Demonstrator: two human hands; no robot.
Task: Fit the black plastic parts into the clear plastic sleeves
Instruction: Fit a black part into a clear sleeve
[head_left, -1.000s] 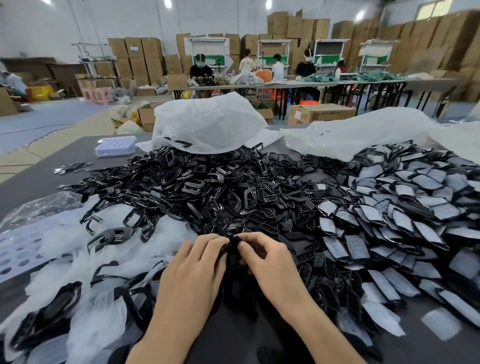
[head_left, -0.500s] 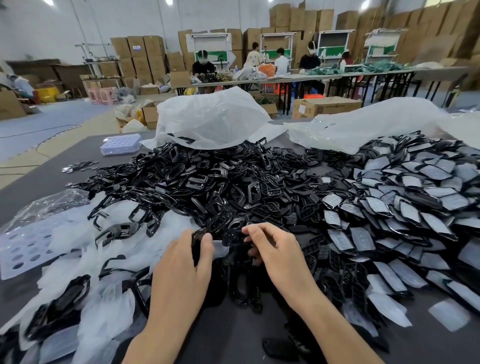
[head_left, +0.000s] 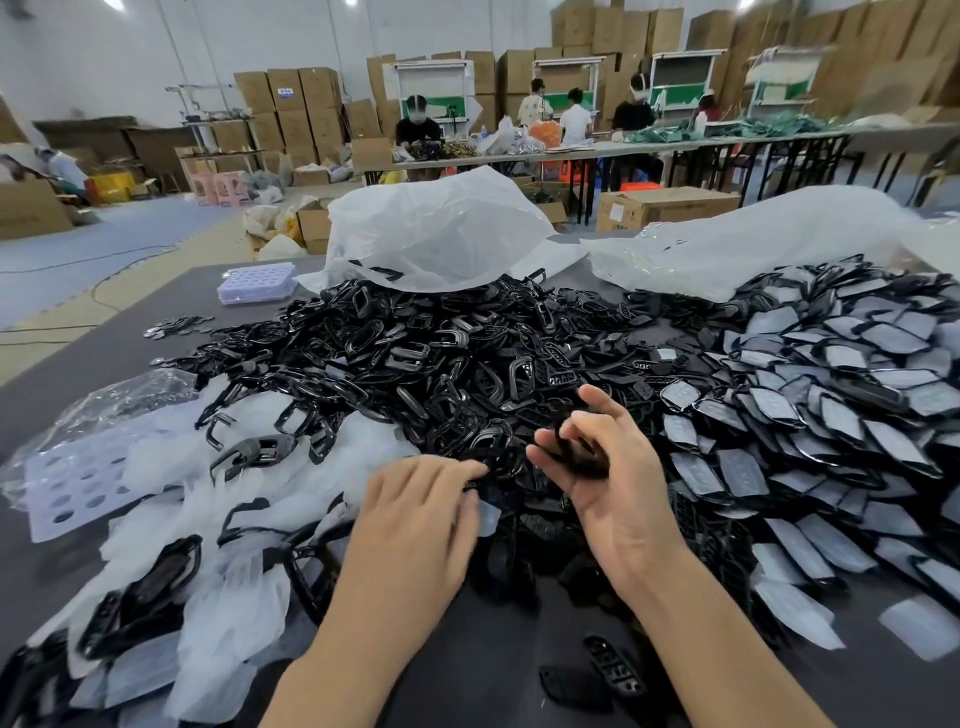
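A white wall (head_left: 104, 62) closes the far left of a large hall. Stacks of brown cardboard boxes (head_left: 296, 104) line the far side, behind a long table (head_left: 649, 148) where several people work. Blue-grey floor (head_left: 78, 254) spreads on the left, with pink stools (head_left: 221, 188) beyond it. Ceiling lights (head_left: 351, 2) glare overhead.

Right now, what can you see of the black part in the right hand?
The black part is small, dark plastic, blurred, so its shape is unclear. It sits in the right hand, thumb and fingers curled round it, above the near edge of the black pile. No sleeve shows on it. The left hand is apart from it.
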